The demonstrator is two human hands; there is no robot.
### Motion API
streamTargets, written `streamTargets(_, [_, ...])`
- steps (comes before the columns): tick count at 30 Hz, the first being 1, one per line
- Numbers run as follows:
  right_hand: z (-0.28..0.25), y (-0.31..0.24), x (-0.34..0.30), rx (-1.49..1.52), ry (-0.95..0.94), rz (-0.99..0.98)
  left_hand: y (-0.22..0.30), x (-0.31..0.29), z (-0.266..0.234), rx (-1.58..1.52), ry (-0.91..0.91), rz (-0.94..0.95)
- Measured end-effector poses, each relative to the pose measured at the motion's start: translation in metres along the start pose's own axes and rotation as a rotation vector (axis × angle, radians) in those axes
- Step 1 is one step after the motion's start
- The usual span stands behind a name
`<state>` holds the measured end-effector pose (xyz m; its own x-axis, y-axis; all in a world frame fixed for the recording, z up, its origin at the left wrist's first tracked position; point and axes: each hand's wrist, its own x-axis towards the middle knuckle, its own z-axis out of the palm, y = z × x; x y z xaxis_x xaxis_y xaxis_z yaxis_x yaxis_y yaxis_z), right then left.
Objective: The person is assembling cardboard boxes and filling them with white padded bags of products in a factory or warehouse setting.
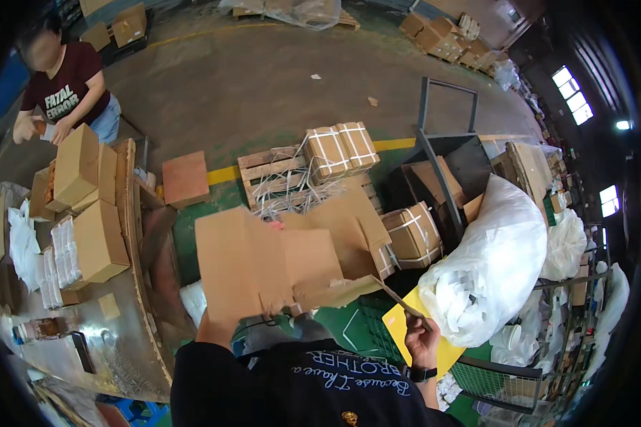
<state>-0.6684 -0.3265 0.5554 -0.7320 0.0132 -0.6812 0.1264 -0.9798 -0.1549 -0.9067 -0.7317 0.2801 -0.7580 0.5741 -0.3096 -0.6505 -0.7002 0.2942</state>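
Observation:
A large opened cardboard box (238, 260) is in front of my body, its brown panels and flaps spread out. My left forearm (215, 331) reaches up to the box's near left side, and the panel there hides the fingers of that hand. To the right, my right hand (421, 340) is closed on a narrow brown cardboard flap (395, 295), seen nearly edge-on, which slants up toward the box. A dark watch is on that wrist. Just beside the right hand are a yellow sheet (399, 331) and a big white plastic sack (502, 249).
Beyond the box, strapped cartons (340, 151) stand on a wooden pallet (267, 165) with loose straps. A black cart (424, 174) stands right of it. At left, a metal worktable (124, 345) holds cartons and white packs, with a co-worker (71, 85) behind it.

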Motion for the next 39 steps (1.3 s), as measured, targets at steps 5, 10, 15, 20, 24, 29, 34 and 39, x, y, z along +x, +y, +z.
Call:
streamTargets(5, [-0.060,0.016,0.062,-0.151,0.207,0.157,-0.038,-0.033,-0.019,0.439,0.321,0.355])
streamTargets(10, [-0.121,0.038,0.085,-0.145,0.339,0.321,-0.054,-0.082,-0.002,0.280,0.856,0.178])
streamTargets(15, [-0.151,0.068,0.103,-0.102,0.265,0.452,-0.050,-0.142,0.023,0.713,0.956,-0.018])
streamTargets(20, [-0.144,0.086,0.103,-0.153,0.238,0.479,-0.063,-0.139,0.143,1.687,0.935,0.169])
streamTargets(24, [-0.147,0.101,0.117,-0.185,0.284,0.648,-0.115,-0.131,0.128,0.979,0.739,-0.701])
streamTargets(29, [-0.178,0.121,0.117,-0.264,0.318,0.656,-0.199,-0.105,0.082,0.227,0.816,-1.031])
streamTargets(34, [-0.093,0.064,0.085,-1.223,0.018,1.099,-0.249,-0.117,0.008,0.205,0.858,-0.682])
streamTargets(39, [-0.079,-0.023,0.204,-2.435,-0.071,-0.564,-0.242,-0.115,0.013,0.367,0.773,-0.366])
